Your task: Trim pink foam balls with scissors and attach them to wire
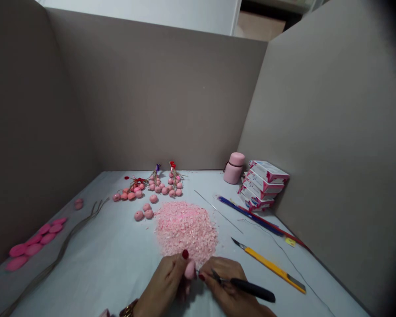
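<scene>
My left hand is closed on a small pink ball, holding it low in the middle of the view. In my right hand is a black-handled tool with a metal front part. Its thin tip meets the right side of the ball; fingers hide much of the metal, so its exact kind cannot be made out. Just beyond both hands lies a heap of pink shavings. Loose pink balls sit left of the heap.
Ball bunches tied with cord lie behind. Pink oval pieces and long cords lie left. On the right are a yellow craft knife, a metal rod, blue stems, boxes and a pink flask.
</scene>
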`<state>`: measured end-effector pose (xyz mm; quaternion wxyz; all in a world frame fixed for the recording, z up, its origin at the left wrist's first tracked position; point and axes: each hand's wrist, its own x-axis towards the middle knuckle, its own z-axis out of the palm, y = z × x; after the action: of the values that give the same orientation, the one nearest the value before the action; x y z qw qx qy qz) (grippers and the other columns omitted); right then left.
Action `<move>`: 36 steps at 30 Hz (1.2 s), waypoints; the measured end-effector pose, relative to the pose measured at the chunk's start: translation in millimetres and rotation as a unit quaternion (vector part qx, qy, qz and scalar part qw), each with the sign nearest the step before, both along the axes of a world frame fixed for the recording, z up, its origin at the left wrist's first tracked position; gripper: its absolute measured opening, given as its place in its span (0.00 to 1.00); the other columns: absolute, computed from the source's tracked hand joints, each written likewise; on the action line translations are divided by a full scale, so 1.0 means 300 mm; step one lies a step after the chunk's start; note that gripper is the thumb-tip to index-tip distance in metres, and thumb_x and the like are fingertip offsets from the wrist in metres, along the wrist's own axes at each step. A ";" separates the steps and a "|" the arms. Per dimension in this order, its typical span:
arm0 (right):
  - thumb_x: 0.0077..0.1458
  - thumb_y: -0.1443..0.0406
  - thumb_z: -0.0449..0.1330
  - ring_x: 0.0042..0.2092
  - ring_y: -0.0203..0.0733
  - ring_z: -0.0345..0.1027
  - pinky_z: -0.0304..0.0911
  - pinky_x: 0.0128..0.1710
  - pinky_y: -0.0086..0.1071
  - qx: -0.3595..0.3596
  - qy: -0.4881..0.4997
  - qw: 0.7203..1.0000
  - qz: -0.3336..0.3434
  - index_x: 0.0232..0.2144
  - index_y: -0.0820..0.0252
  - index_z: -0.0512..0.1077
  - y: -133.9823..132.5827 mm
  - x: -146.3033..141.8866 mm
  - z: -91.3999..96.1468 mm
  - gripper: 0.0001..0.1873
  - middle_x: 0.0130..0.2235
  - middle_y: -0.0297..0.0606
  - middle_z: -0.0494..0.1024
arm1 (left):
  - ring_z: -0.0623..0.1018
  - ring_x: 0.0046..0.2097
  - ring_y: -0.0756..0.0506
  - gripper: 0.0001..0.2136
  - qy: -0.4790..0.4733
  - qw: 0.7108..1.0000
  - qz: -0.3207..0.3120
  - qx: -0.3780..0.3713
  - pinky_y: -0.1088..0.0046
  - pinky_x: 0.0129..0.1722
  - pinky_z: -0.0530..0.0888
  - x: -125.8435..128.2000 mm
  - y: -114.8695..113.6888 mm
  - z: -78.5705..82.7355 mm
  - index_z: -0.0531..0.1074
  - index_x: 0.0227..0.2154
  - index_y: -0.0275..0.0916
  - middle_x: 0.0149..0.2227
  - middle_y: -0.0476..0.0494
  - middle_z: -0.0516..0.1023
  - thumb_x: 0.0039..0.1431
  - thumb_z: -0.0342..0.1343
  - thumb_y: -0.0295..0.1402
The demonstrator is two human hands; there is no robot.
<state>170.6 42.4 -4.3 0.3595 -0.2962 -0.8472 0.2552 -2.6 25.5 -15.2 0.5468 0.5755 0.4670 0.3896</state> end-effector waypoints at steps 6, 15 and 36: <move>0.56 0.53 0.54 0.23 0.34 0.60 0.55 0.23 0.26 -0.297 0.154 0.936 -0.108 0.28 0.60 0.68 -0.004 -0.012 -0.066 0.16 0.21 0.29 0.65 | 0.71 0.46 0.44 0.13 0.028 0.988 0.016 0.151 0.73 0.41 0.70 -0.014 -0.001 -0.002 0.66 0.46 0.43 0.44 0.42 0.71 0.58 0.53 0.36; 0.54 0.52 0.55 0.25 0.35 0.59 0.55 0.25 0.28 -0.324 0.137 0.932 -0.085 0.27 0.60 0.68 0.000 -0.002 -0.066 0.16 0.22 0.30 0.64 | 0.71 0.28 0.49 0.14 0.005 0.997 0.004 0.073 0.75 0.30 0.68 -0.013 0.015 -0.013 0.70 0.34 0.37 0.26 0.49 0.71 0.60 0.48 0.43; 0.53 0.52 0.56 0.25 0.35 0.58 0.54 0.25 0.28 -0.313 0.134 0.937 -0.079 0.26 0.60 0.70 0.006 -0.009 -0.055 0.17 0.22 0.31 0.64 | 0.72 0.31 0.48 0.16 0.063 0.992 0.006 0.113 0.74 0.33 0.69 -0.016 -0.001 0.006 0.68 0.46 0.41 0.32 0.47 0.72 0.63 0.42 0.42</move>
<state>167.9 44.3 -20.7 0.3777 -0.4228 -0.6422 0.5159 -7.3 25.2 -13.5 0.4458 0.6542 0.4567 0.4059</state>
